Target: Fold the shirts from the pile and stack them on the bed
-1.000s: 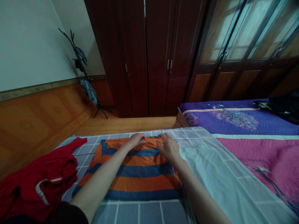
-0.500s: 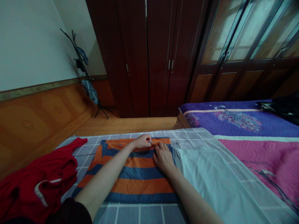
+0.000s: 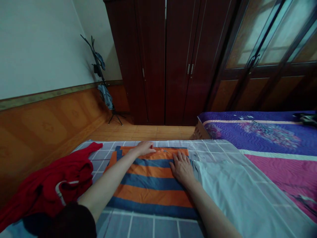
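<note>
Checked bedsheet [image 3: 215,145]: left hand [image 3: 145,148], right hand [image 3: 182,169] open on orange-blue striped cloth [image 3: 151,181]; red garment [image 3: 66,178], white curved mark [image 3: 60,191].

Matt woven striped cloth [image 3: 151,197] (wardrobe doors [image 3: 151,66] of glossy dark wood)

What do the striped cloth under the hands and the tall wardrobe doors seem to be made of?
The orange-and-blue striped cloth looks like matte woven cotton: soft creases, no shine. The wardrobe doors look like reddish-brown wood or laminate with a faint gloss along the panels; the look cannot settle which.
</note>
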Motion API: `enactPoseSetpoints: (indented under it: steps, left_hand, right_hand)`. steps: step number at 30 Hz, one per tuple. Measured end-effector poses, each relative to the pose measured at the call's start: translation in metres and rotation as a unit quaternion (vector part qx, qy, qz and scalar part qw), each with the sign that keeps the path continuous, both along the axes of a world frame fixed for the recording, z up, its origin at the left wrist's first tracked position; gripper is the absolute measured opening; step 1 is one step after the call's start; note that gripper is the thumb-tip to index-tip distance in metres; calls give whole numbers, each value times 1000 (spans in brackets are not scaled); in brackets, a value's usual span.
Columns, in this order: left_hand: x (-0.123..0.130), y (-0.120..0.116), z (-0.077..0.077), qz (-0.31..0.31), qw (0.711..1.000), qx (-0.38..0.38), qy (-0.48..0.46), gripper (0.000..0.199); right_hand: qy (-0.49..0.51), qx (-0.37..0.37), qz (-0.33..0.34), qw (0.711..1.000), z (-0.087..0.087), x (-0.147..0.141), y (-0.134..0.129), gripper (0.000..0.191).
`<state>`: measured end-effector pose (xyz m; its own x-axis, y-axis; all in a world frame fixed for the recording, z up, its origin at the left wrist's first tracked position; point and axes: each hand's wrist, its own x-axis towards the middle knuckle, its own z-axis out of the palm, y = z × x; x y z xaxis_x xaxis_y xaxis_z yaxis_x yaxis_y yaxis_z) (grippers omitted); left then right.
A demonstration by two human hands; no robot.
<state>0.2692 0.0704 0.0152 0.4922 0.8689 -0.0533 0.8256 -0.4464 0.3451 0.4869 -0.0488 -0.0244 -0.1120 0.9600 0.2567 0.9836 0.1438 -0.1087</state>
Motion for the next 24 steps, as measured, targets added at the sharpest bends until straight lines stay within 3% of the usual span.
enactPoseSetpoints:
  steps: [4,8,14,20,24]
  left_hand:
    - [-57,8,8,12,997,-42,63,21]
    - [-85,7,7,17,992,-75,102,24]
    - [-87,9,5,14,993,-52,106,23]
    - [-80,1,-11,71,992,80,70,12]
    - [-85,-22,-25,115,978,170,43,26]
  right_hand:
    - [9,19,46,999,1,-5,0,45]
    - [4,11,85,996,-3,-10,0,47]
    - [-12,-7,76,997,-5,-8,1,47]
    - [-20,-13,51,998,-6,-7,1,48]
    - [-34,-23,45,998,-8,-6,3,49]
